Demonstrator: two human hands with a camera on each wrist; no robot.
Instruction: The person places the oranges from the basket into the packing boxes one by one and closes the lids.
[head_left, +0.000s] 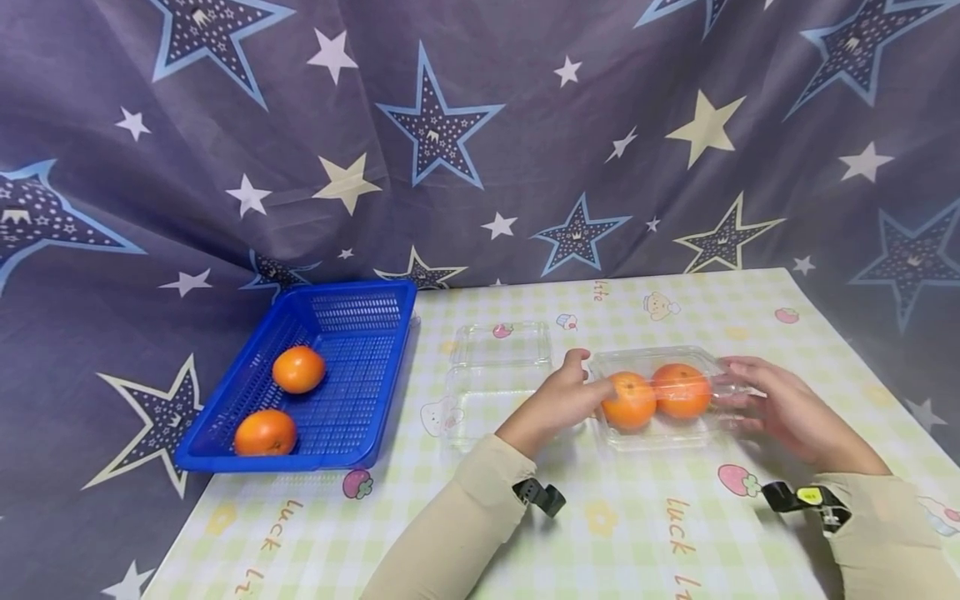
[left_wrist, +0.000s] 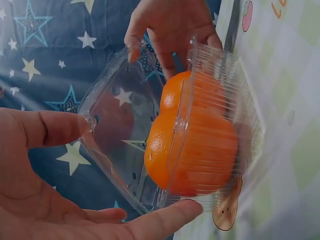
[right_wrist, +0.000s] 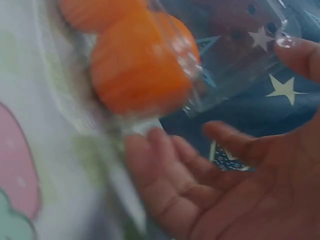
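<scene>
A clear plastic clamshell box (head_left: pixel 652 437) sits on the table with two oranges (head_left: pixel 682 390) side by side inside. Its lid (left_wrist: pixel 112 125) stands partly raised over the fruit. At the box's left end is my left hand (head_left: pixel 558 404), its thumb touching the lid's corner and a straight finger along the base's side. From the right end my right hand (head_left: pixel 787 412) reaches in, thumb at the lid's edge. The right hand's other fingers (right_wrist: pixel 170 175) spread loosely beside the base, below an orange (right_wrist: pixel 142 70).
A blue plastic basket (head_left: pixel 390 367) holding two more oranges (head_left: pixel 298 370) stands at the left of the table. Between it and my left hand lies another clear clamshell box (head_left: pixel 498 346), opened out. A star-patterned curtain (head_left: pixel 480 125) hangs behind the checked tablecloth (head_left: pixel 600 550).
</scene>
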